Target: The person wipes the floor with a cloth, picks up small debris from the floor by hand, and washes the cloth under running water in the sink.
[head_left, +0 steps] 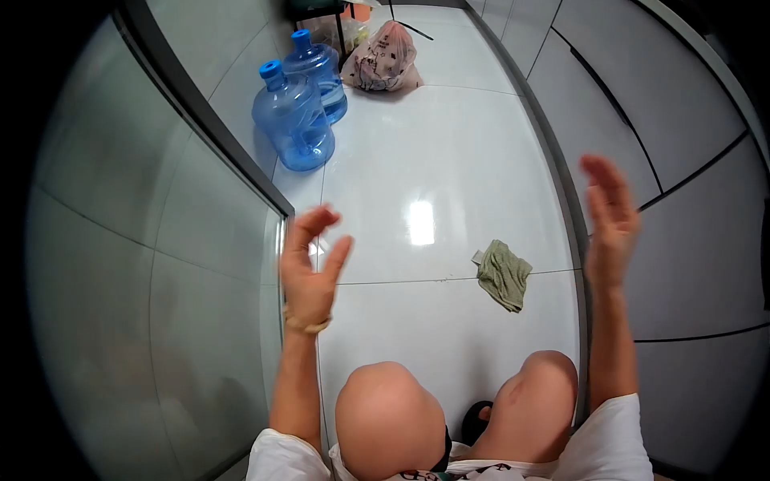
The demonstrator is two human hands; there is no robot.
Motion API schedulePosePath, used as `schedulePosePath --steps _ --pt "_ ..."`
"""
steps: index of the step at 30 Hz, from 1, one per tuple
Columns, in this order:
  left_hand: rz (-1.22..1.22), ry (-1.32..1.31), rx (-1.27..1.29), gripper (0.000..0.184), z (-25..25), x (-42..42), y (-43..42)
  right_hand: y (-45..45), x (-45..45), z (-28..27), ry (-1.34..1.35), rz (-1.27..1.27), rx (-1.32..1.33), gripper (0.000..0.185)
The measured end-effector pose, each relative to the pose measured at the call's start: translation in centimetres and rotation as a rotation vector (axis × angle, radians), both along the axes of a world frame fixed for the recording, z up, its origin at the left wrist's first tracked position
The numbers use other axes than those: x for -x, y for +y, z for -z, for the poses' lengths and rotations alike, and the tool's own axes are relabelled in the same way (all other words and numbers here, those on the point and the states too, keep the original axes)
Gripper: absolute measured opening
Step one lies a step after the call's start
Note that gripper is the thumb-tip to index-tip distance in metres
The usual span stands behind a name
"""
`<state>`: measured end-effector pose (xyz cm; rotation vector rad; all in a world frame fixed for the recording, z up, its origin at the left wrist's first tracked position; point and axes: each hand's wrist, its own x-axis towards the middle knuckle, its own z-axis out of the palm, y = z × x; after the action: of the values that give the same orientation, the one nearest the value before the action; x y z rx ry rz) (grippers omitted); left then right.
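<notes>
With the middle of the view as the centre of the clock, the left hand (311, 268) is held up at nine o'clock. Its fingers bend softly inward and the thumb stands apart, pointing to one o'clock, so the hand makes a half-open curve with nothing in it. A beige band (308, 323) goes around this wrist. The right hand (612, 228) is at three o'clock, somewhat blurred by motion; its fingers are quite straight, pointing to eleven, with the thumb a little below them, and I see nothing held in it. Both forearms rise almost upright out of white sleeves, outside the two bent knees (390, 413).

A crumpled green cloth (504, 276) lies on the white tile floor (433, 160), between three and four o'clock, nearer to the right hand and apart from both. Two blue water bottles (295, 120) stand at eleven o'clock, and a tied pink bag (383, 60) sits at twelve.
</notes>
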<state>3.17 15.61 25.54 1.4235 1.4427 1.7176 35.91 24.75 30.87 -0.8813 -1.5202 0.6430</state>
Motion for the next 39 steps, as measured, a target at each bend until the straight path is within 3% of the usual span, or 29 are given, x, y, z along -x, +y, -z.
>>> schedulePosePath --steps 2,3,6,10,20,28,33,36,39 --pt "-0.010 0.032 -0.419 0.051 -7.7 -1.1 -1.3 -1.7 -0.7 -6.0 -0.156 -0.031 -0.458 0.041" --pt "0.182 0.256 -0.617 0.050 -11.1 -0.1 -2.3 -2.9 -1.0 -8.4 -0.219 -0.027 -0.629 0.040" --pt "0.134 0.538 -0.975 0.047 -16.0 -1.1 -4.7 -6.8 -1.2 -12.6 -0.366 -0.052 -1.016 0.040" --pt "0.110 0.687 -1.082 0.044 -17.4 -2.5 -6.0 -9.8 -1.5 -14.1 -0.463 -0.034 -1.216 0.040" --pt "0.070 0.763 -1.185 0.038 -17.9 -6.2 -5.0 -10.2 -1.4 -12.6 -0.394 0.046 -1.338 0.039" --pt "0.024 0.644 -1.203 0.034 -16.6 -7.3 -7.3 -11.3 -2.5 -11.1 -0.326 0.074 -1.270 0.038" --pt "-0.059 0.470 -1.118 0.033 -11.9 -8.4 -8.3 -10.0 -4.5 -5.9 -0.348 0.142 -0.962 0.037" --pt "-0.069 0.303 -0.781 0.033 -5.6 -8.5 -7.2 -7.8 -5.1 -0.2 -0.471 0.167 -0.458 0.035" --pt "0.033 -0.002 -0.193 0.019 3.9 -7.2 -5.3 -5.0 -3.9 4.0 -0.663 0.053 -0.030 0.037"
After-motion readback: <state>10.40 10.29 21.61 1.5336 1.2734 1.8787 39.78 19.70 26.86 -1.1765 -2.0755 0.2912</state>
